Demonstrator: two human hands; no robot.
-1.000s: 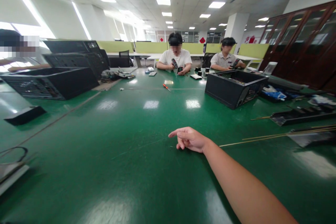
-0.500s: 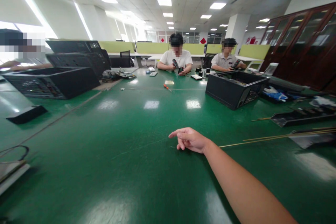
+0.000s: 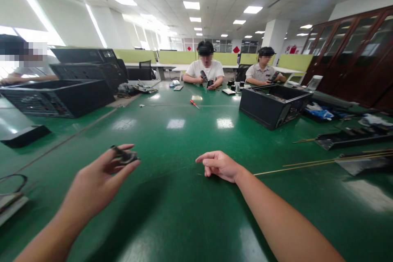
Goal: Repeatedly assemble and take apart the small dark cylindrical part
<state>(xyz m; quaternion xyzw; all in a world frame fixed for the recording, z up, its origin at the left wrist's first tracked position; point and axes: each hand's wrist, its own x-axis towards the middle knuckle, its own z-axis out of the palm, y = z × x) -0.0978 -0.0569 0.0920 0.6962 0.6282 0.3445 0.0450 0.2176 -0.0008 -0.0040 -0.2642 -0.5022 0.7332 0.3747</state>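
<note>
My left hand [image 3: 98, 176] is raised above the green table, its fingers and thumb closed around a small dark part [image 3: 128, 156]. The part is dark grey to black with a rounded end; its exact kind is blurred. My right hand [image 3: 221, 166] rests on the tabletop near the middle, index finger stretched to the left and the other fingers loosely bent. Nothing shows in it. Thin brass-coloured rods [image 3: 294, 166] lie to the right of its wrist.
A black computer case [image 3: 260, 108] stands at the back right, another case [image 3: 89, 100] at the left. A screwdriver [image 3: 194, 103] lies farther back. Metal trays [image 3: 340, 139] fill the right side. Across the table, a person [image 3: 205, 67] holds a power drill [image 3: 204, 76].
My left hand has come into view from the lower left with the small dark part in it. My right hand has stayed almost in place.
</note>
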